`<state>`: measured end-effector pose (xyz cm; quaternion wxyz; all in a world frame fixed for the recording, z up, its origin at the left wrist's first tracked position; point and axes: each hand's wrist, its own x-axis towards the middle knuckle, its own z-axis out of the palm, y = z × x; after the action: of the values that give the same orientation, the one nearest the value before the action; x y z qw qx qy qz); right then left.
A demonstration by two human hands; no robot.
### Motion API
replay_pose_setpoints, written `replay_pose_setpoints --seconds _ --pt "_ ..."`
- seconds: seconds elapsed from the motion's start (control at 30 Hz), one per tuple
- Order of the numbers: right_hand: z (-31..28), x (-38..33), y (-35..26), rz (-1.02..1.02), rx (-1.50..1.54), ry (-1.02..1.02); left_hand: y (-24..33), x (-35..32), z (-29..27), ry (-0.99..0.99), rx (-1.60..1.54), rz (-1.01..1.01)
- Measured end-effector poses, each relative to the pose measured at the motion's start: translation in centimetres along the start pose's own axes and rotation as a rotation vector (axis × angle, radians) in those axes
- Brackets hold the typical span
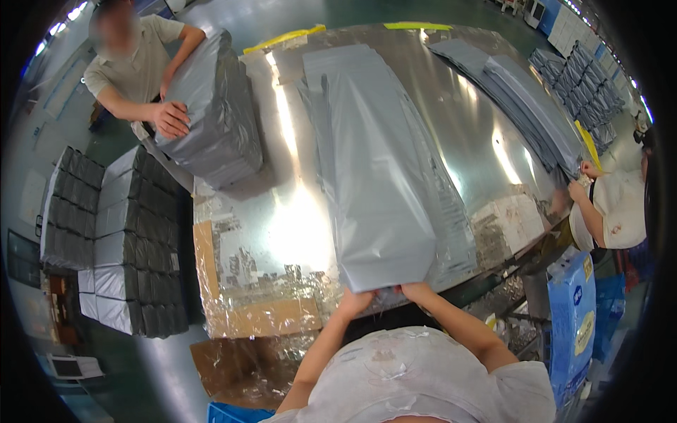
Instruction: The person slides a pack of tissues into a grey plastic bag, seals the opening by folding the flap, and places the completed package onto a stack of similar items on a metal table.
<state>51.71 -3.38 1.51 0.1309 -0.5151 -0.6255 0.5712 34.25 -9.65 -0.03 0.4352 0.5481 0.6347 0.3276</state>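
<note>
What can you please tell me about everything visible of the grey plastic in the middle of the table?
The grey plastic looks like a pile of thin, slightly glossy film, with uneven layers showing along both sides. It lies lengthwise on the shiny table, running away from the person, its top smooth with soft creases. The top layer narrows at the near end, where the left hand and right hand meet its edge, fingers partly hidden.

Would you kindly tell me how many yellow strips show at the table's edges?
3: one strip near the wrapped bundle, far left; another strip on the far edge, past the middle grey pile; a third strip beside the co-worker at right. More may be hidden.
</note>
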Motion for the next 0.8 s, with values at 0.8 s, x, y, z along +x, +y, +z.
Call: replay_pose_setpoints --seconds 0.8 --pt "-6.1 -4.9 10.0 0.120 0.243 -0.056 5.0 -0.2 7.6 -0.038 0.182 -0.049"
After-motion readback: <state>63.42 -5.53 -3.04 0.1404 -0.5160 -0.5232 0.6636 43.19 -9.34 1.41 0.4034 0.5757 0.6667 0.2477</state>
